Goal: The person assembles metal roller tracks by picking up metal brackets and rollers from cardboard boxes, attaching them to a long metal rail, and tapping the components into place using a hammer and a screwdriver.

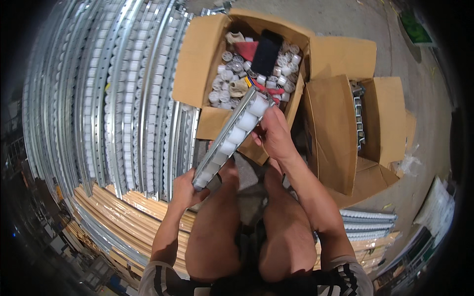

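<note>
A short metal roller track (228,147) with a row of white plastic rollers slants across my lap, its upper end over the near edge of an open cardboard box (201,52). My left hand (184,190) is closed round the lower end of the track. Near the upper end, my right hand (272,132) grips the track's right side, thumb beside the top rollers. Many loose white rollers (224,84) fill the box. Among them lie a black phone-like slab (267,52), a red cloth (246,50), beige gloves (239,88) and a tool with red handles (270,90).
Long roller tracks (129,98) are stacked side by side on the left, above wrapped tan bundles (118,209). A second open box (332,135) at the right holds metal track pieces (359,118). More tracks (368,222) lie beyond my right arm.
</note>
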A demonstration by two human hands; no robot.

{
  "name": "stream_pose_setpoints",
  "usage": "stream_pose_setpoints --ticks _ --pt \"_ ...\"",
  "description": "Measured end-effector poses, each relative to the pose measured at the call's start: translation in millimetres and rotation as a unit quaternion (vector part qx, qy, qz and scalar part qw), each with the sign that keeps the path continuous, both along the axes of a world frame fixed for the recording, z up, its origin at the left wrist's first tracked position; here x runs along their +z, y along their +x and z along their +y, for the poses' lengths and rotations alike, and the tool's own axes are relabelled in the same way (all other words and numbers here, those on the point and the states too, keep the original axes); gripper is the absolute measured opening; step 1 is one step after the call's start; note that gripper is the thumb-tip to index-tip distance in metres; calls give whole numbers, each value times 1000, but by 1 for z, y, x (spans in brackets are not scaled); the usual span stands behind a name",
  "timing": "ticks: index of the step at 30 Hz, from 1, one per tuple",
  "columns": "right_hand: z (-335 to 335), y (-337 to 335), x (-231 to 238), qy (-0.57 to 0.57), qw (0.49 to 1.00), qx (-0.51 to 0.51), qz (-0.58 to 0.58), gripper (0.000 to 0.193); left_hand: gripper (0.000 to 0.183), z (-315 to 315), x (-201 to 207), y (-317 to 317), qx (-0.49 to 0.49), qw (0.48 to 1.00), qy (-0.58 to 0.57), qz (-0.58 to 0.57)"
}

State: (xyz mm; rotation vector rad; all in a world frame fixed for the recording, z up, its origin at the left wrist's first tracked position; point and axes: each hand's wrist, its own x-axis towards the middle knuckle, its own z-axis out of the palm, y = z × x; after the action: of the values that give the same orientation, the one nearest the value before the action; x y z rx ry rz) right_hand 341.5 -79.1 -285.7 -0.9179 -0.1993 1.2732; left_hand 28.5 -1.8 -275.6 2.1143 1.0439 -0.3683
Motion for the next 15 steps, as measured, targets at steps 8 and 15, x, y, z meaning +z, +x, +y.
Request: stream_pose_setpoints --ticks 8,15 --pt "5 -12 -25 -126 992 -3 -7 39 54 -5 -50 -22 -18 1000 -18 -14" --pt "4 -26 -43 -132 991 -11 35 55 52 -7 -58 -29 6 996 -62 70"
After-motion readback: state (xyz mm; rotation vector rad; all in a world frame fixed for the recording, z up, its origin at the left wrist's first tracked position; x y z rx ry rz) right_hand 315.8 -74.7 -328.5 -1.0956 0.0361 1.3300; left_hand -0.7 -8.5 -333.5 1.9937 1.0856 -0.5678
